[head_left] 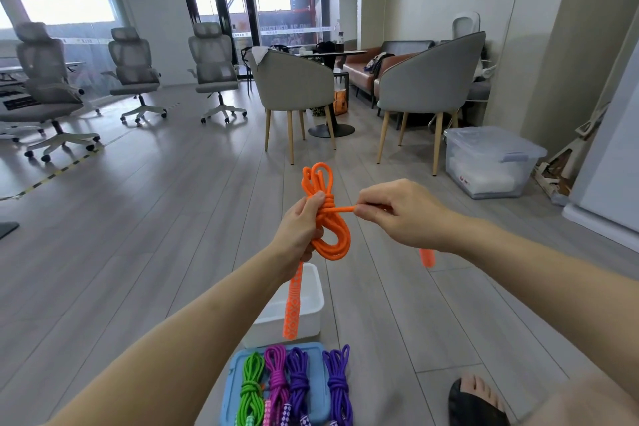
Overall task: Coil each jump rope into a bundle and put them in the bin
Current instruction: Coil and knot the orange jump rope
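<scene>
head view: the left hand (pixel 304 218) grips the orange jump rope (pixel 328 218) around the middle of its folded loops, holding the bundle in the air above the white bin (pixel 311 290), while the right hand (pixel 397 211) pinches the free strand coming off the wraps and draws it out to the side. to finish the tie well, i'd judge the pull should run straight away from the bundle with the left thumb pressing the wraps so they can't slide — then tuck the tail. both handles dangle (one over the bin, one below the right wrist), and four tied ropes lie on the blue lid (pixel 235 387).
</scene>
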The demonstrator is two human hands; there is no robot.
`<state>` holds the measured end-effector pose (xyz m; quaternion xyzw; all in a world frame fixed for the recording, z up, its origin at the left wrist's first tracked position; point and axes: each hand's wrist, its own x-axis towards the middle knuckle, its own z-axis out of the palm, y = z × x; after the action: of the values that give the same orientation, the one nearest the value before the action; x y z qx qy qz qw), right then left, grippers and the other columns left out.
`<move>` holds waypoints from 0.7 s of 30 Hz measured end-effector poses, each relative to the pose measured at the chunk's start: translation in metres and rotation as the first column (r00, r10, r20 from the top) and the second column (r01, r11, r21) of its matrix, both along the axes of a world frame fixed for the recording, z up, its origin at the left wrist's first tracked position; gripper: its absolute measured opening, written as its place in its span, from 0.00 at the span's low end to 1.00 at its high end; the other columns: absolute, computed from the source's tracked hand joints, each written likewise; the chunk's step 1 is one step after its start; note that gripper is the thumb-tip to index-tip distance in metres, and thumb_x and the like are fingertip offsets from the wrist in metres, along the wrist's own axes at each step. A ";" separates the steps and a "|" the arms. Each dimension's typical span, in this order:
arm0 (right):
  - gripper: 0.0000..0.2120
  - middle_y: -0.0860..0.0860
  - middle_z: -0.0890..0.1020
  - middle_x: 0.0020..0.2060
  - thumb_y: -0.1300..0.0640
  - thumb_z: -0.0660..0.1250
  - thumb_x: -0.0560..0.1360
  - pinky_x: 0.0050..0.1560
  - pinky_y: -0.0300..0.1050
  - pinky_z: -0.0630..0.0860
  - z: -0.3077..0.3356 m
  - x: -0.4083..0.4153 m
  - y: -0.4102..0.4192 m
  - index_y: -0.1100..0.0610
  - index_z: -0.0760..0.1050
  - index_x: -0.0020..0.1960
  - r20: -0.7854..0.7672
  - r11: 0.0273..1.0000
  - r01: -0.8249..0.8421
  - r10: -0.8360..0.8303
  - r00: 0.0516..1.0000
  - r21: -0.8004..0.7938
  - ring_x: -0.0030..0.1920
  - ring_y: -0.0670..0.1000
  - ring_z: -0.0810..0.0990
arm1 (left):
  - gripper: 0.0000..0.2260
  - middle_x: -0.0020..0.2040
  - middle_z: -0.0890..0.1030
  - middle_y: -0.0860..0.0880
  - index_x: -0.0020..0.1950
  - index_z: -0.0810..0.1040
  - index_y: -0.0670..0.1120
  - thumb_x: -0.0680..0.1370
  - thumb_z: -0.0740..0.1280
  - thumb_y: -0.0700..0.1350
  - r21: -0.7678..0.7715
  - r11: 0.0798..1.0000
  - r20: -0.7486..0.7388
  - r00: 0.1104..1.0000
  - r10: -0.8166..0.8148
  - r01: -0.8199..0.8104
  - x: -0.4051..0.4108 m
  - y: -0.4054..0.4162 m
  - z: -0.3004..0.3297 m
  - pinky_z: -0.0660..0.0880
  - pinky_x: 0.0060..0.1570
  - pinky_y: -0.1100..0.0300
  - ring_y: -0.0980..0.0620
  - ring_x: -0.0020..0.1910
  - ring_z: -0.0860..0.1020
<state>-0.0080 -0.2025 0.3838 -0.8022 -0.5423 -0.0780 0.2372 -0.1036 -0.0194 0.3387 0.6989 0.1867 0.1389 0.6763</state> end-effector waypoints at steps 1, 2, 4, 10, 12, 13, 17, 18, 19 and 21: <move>0.11 0.45 0.76 0.32 0.49 0.64 0.83 0.36 0.45 0.71 -0.001 0.003 -0.001 0.47 0.77 0.42 -0.013 1.000 0.006 -0.005 1.000 0.012 0.35 0.46 0.75 | 0.18 0.29 0.69 0.53 0.45 0.77 0.52 0.83 0.58 0.63 -0.003 1.000 -0.012 1.000 -0.008 0.008 0.000 0.000 0.001 0.60 0.26 0.61 0.56 0.25 0.62; 0.11 0.46 0.77 0.33 0.49 0.64 0.83 0.37 0.47 0.72 -0.003 0.007 -0.002 0.47 0.77 0.43 -0.048 1.000 0.013 -0.012 0.999 0.020 0.35 0.46 0.75 | 0.18 0.29 0.69 0.53 0.45 0.77 0.52 0.83 0.58 0.63 -0.012 1.000 -0.028 0.999 -0.016 0.016 0.000 0.000 0.003 0.60 0.26 0.61 0.56 0.25 0.61; 0.11 0.47 0.78 0.36 0.50 0.63 0.83 0.41 0.50 0.74 -0.008 0.015 -0.007 0.48 0.78 0.44 -0.163 0.999 0.032 -0.028 0.986 0.026 0.38 0.49 0.76 | 0.19 0.29 0.67 0.53 0.45 0.76 0.51 0.82 0.59 0.64 -0.036 0.997 -0.047 0.997 -0.068 0.067 -0.001 -0.002 0.008 0.58 0.25 0.62 0.56 0.25 0.59; 0.13 0.51 0.81 0.42 0.49 0.61 0.85 0.48 0.46 0.75 -0.025 0.027 -0.006 0.51 0.80 0.47 -0.404 0.998 0.034 -0.012 0.915 0.048 0.46 0.52 0.79 | 0.20 0.29 0.64 0.53 0.46 0.74 0.51 0.82 0.57 0.67 -0.061 0.949 0.006 0.951 -0.310 0.310 -0.003 -0.017 0.017 0.57 0.22 0.63 0.56 0.24 0.57; 0.13 0.52 0.81 0.41 0.48 0.60 0.85 0.50 0.52 0.77 -0.028 0.027 -0.003 0.51 0.79 0.47 -0.442 0.994 0.037 0.011 0.897 0.099 0.46 0.55 0.80 | 0.21 0.30 0.64 0.52 0.50 0.75 0.50 0.80 0.58 0.67 -0.063 0.939 0.051 0.940 -0.337 0.339 -0.002 -0.018 0.019 0.58 0.22 0.64 0.56 0.25 0.58; 0.13 0.52 0.81 0.40 0.48 0.59 0.85 0.50 0.54 0.78 -0.030 0.027 -0.002 0.51 0.78 0.48 -0.460 0.991 0.041 0.023 0.888 0.129 0.45 0.56 0.80 | 0.21 0.31 0.65 0.52 0.53 0.75 0.50 0.80 0.60 0.67 -0.066 0.935 0.075 0.936 -0.344 0.349 -0.002 -0.017 0.020 0.58 0.22 0.64 0.56 0.25 0.58; 0.09 0.49 0.78 0.35 0.50 0.65 0.83 0.43 0.48 0.77 -0.042 0.027 0.003 0.53 0.78 0.48 -0.517 0.979 0.023 0.088 0.852 0.204 0.38 0.50 0.77 | 0.20 0.31 0.65 0.52 0.59 0.76 0.49 0.80 0.62 0.64 -0.075 0.940 0.123 0.938 -0.324 0.334 -0.002 -0.017 0.023 0.59 0.21 0.65 0.57 0.24 0.59; 0.05 0.49 0.79 0.35 0.51 0.69 0.81 0.43 0.47 0.77 -0.047 0.028 0.003 0.52 0.79 0.49 -0.504 0.985 0.007 0.083 0.859 0.174 0.38 0.49 0.77 | 0.19 0.31 0.65 0.52 0.59 0.76 0.49 0.80 0.62 0.64 -0.077 0.940 0.130 0.938 -0.320 0.331 -0.002 -0.017 0.023 0.59 0.21 0.65 0.57 0.24 0.59; 0.03 0.49 0.81 0.37 0.51 0.72 0.79 0.44 0.48 0.79 -0.054 0.031 0.004 0.49 0.79 0.49 -0.482 0.993 0.005 0.053 0.874 0.118 0.39 0.50 0.79 | 0.19 0.31 0.65 0.52 0.58 0.76 0.50 0.80 0.62 0.63 -0.081 0.939 0.139 0.937 -0.322 0.334 -0.002 -0.017 0.024 0.59 0.21 0.65 0.57 0.24 0.59; 0.04 0.47 0.83 0.41 0.51 0.74 0.75 0.51 0.51 0.81 -0.071 0.040 0.002 0.45 0.79 0.47 -0.435 0.998 0.053 -0.065 0.898 -0.040 0.43 0.49 0.81 | 0.17 0.30 0.64 0.52 0.51 0.76 0.49 0.81 0.62 0.63 -0.102 0.935 0.172 0.932 -0.320 0.340 -0.002 -0.016 0.027 0.59 0.20 0.65 0.57 0.23 0.59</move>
<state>0.0320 -0.2006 0.3124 -0.8184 -0.4521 0.1035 0.3392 -0.1055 -0.0358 0.3661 0.6620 0.0228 0.0638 0.7464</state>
